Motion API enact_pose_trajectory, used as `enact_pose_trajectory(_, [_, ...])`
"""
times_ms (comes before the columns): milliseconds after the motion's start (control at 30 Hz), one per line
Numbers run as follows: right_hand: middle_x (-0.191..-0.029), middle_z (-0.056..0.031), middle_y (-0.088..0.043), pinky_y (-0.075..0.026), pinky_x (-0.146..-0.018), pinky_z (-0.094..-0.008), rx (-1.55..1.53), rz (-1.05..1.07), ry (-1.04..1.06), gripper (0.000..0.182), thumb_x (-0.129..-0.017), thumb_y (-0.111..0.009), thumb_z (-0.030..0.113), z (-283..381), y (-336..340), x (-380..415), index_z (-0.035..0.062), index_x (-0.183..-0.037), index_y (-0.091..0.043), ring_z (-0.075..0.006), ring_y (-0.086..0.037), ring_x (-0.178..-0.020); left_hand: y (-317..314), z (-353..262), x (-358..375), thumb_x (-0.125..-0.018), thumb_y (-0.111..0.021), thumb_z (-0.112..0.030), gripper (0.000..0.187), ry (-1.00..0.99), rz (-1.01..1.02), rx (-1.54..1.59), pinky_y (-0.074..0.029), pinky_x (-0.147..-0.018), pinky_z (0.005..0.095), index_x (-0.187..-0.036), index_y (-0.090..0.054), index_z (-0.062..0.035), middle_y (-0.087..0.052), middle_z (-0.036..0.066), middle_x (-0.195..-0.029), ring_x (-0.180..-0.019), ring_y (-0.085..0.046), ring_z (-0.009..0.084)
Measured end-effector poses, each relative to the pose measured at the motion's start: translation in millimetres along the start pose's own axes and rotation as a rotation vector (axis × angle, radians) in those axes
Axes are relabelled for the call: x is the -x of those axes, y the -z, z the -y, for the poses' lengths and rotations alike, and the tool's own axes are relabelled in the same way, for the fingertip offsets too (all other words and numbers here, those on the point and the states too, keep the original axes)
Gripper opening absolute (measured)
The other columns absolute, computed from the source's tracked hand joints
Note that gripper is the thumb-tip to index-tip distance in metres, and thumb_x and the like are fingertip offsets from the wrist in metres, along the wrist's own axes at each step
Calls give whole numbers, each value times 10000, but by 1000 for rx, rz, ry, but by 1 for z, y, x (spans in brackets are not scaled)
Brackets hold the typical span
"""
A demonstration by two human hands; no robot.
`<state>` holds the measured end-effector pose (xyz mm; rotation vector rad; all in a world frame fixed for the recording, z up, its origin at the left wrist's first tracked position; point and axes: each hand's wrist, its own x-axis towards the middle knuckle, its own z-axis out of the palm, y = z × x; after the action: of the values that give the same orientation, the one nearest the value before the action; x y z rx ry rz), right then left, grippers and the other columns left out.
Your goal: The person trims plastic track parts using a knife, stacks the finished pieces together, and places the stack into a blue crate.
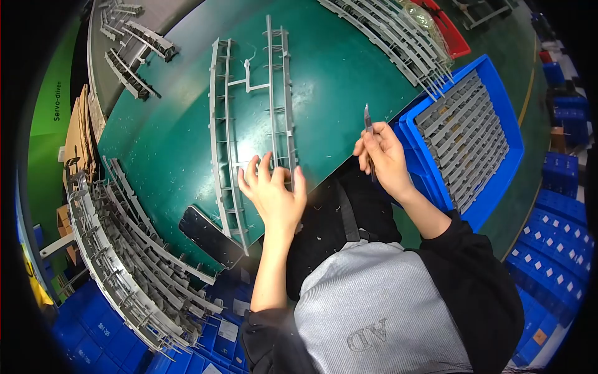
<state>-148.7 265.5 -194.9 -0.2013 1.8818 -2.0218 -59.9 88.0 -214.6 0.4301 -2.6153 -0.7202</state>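
Note:
A pair of long grey plastic strips joined by a runner [250, 85] lies on the green table. My left hand [274, 196] is over the near end of the right strip [288, 106], its fingers spread and bent, with the thumb on the strip's right side. The left strip [216, 124] lies just beyond my fingertips. In my right hand [387, 159] is a craft knife [368, 119], blade pointing up and away from me, held clear of the strips near the table's right edge.
A black phone [208, 234] lies at the table's near left edge. Stacks of grey strips [140, 280] stand at the left, with more [392, 37] at the far right. A blue crate [492, 193] beside me holds rows of grey parts. Small plastic shavings dot the green tabletop [168, 143].

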Motion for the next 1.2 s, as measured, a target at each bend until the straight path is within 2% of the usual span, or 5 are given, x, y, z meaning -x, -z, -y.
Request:
enact_pose_trajectory(567, [-607, -87, -604, -301, -318, -171, -23, 664, -527, 213, -933, -496, 160, 32, -15, -9, -1, -862, -615, -56, -381, -322, 12, -27, -34, -652, -682, -93, 204, -164, -142, 72, -201, -1052, 559, -608, -483, -85, -610, 50, -1020, -1180, -444, 303])
enact_pose_trajectory(700, [-526, -26, -546, -312, -375, -194, 740, 211, 648, 221, -933, -507, 176, 21, -18, 2, -10, -868, -608, -69, -419, -389, 12, -31, -30, -647, -706, -56, 245, -145, -264, 52, -202, -1065, 524, -589, -473, -104, -623, 11, -1027, -1201, -443, 281])
enact_pose_trajectory(733, [-526, -26, -546, -312, -375, -194, 740, 210, 648, 221, -933, -507, 176, 24, -16, 3, -10, -868, -608, -69, -419, -389, 13, -31, -31, -647, -706, -56, 245, -146, -263, 51, -202, -1065, 524, -589, -473, -104, -623, 11, -1027, -1201, -443, 281])
enact_pose_trajectory(867, [-535, -10, -520, -288, -386, -181, 217, 5, 99, 195, -948, -489, 174, 53, -3, 9, 24, -908, -607, -60, -394, -398, 19, -32, -32, -723, -679, -96, 205, -92, -283, -11, -219, -1057, 522, -615, -505, -79, -623, 38, -1040, -1188, -456, 294])
enact_pose_trajectory(1200, [-525, 12, -470, -320, -455, -191, 278, 168, -40, 198, -963, -448, 160, 16, -14, 7, 41, -891, -589, -62, -422, -478, 30, 27, -56, -880, -528, -169, 220, 162, 12, 159, -414, -915, 366, -837, -643, 14, -604, 150, -1081, -1042, -536, 309])
